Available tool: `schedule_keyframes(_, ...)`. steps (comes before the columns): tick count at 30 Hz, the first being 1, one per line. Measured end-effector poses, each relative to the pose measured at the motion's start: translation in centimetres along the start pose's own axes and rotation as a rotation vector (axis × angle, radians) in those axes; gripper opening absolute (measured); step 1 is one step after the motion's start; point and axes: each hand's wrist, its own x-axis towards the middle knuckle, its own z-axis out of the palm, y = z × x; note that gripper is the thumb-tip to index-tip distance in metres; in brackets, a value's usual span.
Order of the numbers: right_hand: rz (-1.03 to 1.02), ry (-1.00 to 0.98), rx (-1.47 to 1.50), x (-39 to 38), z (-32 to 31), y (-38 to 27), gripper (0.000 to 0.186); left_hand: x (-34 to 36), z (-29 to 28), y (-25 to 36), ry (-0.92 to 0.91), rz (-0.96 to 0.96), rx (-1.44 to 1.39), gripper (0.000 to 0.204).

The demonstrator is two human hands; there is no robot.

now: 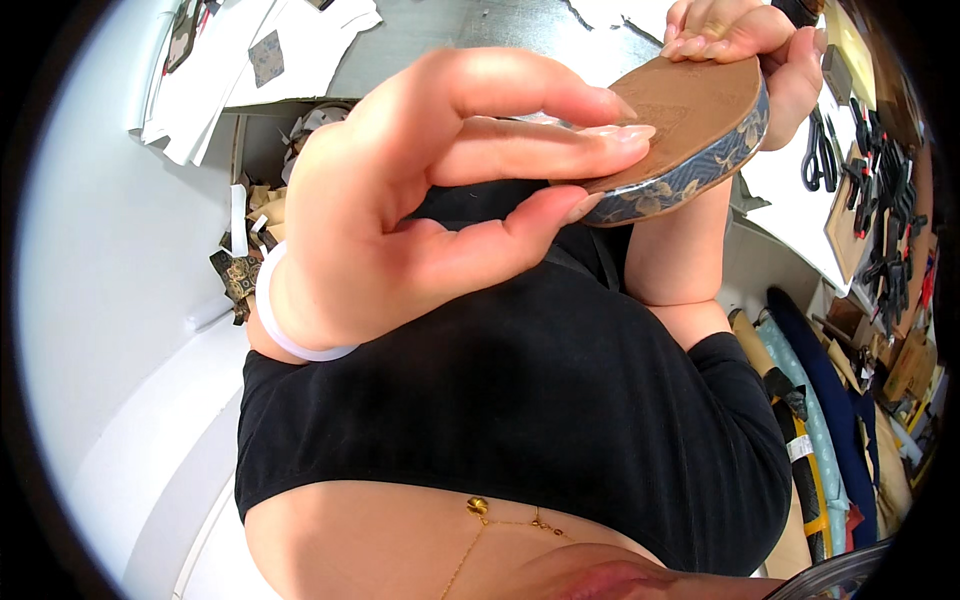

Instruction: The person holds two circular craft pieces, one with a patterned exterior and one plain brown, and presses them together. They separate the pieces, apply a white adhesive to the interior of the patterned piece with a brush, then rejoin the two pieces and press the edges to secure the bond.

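Note:
A brown oval sole [690, 110], with a blue and tan floral band around its edge, is held tilted in the upper right of the view. My left hand [400, 210], with a white band at the wrist, pinches its near end, two fingertips on the brown face and the thumb at the patterned edge. At the far end, my right hand [760, 60] grips it with bent fingers over the rim. The underside of the sole is hidden.
A grey work surface [420, 35] with white paper sheets [200, 90] lies behind. At right are black-handled scissors [818, 150] and many clustered tools [880, 220], with fabric rolls [830, 420] below. A white wall [110, 250] is at left, beside scraps [245, 275].

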Motion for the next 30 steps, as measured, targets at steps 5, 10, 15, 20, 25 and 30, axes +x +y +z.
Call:
schedule_keyframes(5,-0.027,-0.038,-0.022,0.1,0.0,-0.3,0.056,0.3,-0.3,0.2,-0.022,0.050,0.040,0.046)
schedule_keyframes(10,-0.006,0.095,0.100,-0.2,1.0,-0.5,0.058,0.4,-0.3,0.4,-0.029,0.096,0.134,0.045)
schedule_keyframes(15,-0.022,0.080,0.088,-0.1,0.6,-0.6,0.059,0.3,0.4,0.3,0.034,0.074,0.067,0.044)
schedule_keyframes(20,-0.072,0.052,0.005,-0.2,0.6,-0.9,0.060,0.5,0.0,0.2,-0.012,0.120,0.110,0.043)
schedule_keyframes(25,-0.085,0.026,-0.059,-0.1,0.5,-1.4,0.064,0.3,0.5,-0.1,0.025,0.132,0.059,0.044)
schedule_keyframes(30,-0.200,-0.034,-0.033,0.0,0.0,-0.8,0.068,0.0,0.6,-0.3,0.041,0.146,0.080,0.050)
